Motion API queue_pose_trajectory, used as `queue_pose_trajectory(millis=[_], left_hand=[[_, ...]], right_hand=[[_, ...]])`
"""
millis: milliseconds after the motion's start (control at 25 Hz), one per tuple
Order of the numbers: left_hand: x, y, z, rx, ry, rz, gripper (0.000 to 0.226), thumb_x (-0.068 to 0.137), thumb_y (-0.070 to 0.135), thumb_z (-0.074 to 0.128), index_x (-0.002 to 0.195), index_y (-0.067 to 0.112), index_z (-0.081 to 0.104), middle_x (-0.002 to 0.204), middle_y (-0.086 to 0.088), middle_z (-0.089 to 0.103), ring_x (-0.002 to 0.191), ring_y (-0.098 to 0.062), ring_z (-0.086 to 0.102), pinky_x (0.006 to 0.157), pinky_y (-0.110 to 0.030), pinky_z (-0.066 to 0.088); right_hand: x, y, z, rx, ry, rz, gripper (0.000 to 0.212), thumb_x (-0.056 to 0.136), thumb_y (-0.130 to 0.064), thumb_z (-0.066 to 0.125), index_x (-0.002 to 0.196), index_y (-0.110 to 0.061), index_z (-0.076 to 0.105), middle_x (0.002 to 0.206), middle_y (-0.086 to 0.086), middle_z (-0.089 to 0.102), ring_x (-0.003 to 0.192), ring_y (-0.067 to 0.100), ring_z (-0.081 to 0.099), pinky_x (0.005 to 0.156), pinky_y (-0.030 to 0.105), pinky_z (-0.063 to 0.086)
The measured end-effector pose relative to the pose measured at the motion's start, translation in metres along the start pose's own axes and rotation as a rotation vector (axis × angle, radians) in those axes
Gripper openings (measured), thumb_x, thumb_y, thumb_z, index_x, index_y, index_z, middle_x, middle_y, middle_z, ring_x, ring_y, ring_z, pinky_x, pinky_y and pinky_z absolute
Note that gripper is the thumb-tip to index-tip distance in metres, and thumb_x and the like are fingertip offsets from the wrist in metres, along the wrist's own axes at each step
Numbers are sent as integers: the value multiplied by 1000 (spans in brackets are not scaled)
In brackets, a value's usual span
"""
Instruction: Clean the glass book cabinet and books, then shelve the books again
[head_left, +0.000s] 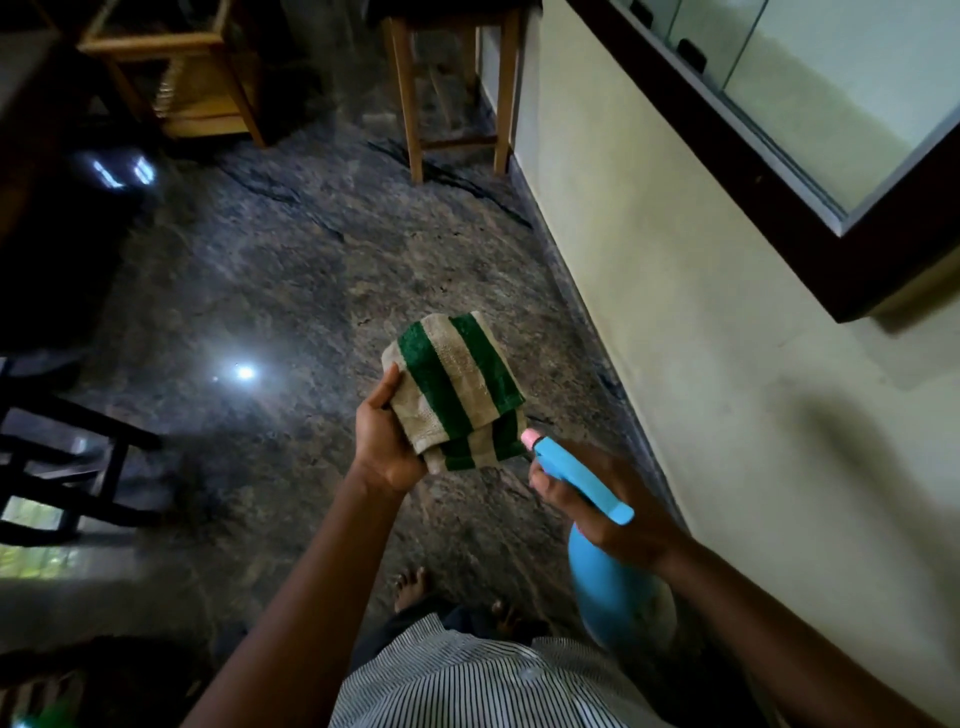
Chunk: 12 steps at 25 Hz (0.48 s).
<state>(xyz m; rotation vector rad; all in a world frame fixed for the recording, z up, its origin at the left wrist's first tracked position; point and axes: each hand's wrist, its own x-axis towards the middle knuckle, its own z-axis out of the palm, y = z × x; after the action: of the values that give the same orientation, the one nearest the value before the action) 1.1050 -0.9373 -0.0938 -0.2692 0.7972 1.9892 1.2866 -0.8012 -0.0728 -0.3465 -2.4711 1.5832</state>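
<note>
We looked down from head height at a person standing on a dark, polished stone floor (291, 270). The left hand (387, 441) gripped a folded cloth (457, 384) with green and beige stripes, the thumb lying on its left edge and the fingers curled beneath it. The right hand (602, 499) was wrapped around the neck of a blue spray bottle (608, 597). We could see one finger at the front of the spray head, though not whether it was pressing. The bottle's pink nozzle pointed at the cloth and sat just beside its lower right corner.

The glass cabinet (727, 171) hung on the cream wall (675, 338) at the upper right, well above and to the right of both hands. It had a dark wooden frame and pale glass panes. We could not make out what was behind the glass.

A wooden stool (410, 104) stood against the wall further back. A light wooden rack (171, 67) stood at the upper left, and part of a dark chair (67, 467) showed at the left edge. Below the hands we saw bare feet (410, 587) and a white shirt (467, 680) with fine dark stripes.
</note>
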Motion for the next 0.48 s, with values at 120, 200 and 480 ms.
queue_pose_trajectory(millis=[120,200,480], left_hand=[[10,7,2,14,1,9,50,96,42,34,133,13,50,115,-16,66,97,-34,67,81,-54,53],[15,9,1,-3,9,7,50,96,42,34,133,12,50,113,-17,67,95,-35,67,77,-55,53],[21,0,0,2,41,-39,44,98,40,33,116,10,59,103,-17,70,87,-33,70,69,-54,54]], right_hand=[[6,8,4,-45,28,66,73,73,-82,38,81,-15,66,69,14,64,61,27,63,57,47,50],[5,13,2,-19,59,99,71,73,-82,40,83,-16,64,68,16,64,61,28,63,58,51,50],[15,7,-1,-23,77,47,57,80,-69,47,81,-14,64,71,8,65,63,22,64,58,43,51]])
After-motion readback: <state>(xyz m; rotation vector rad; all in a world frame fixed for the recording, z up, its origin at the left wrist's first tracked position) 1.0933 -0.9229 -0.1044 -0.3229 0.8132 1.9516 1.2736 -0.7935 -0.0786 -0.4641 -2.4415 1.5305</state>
